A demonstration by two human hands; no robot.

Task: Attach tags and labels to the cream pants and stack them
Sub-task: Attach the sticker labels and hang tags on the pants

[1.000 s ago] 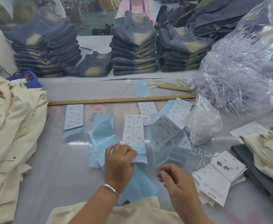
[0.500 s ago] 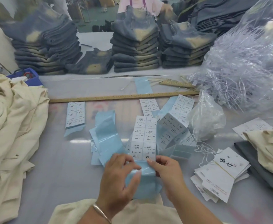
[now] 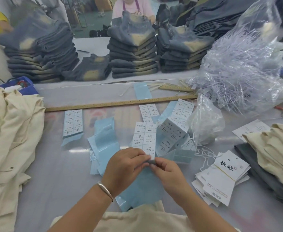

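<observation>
Paper label sheet, corner behind left hand

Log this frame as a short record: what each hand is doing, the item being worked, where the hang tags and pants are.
left hand: pinches the near end of the label sheet
right hand: pinches the same end
label sheet: white stickers on blue backing, lifted off the table
hang tags: loose pile to the right, strings attached
cream pants: heap at left; another pair at the near edge
ruler: lies across the table beyond the labels
</observation>
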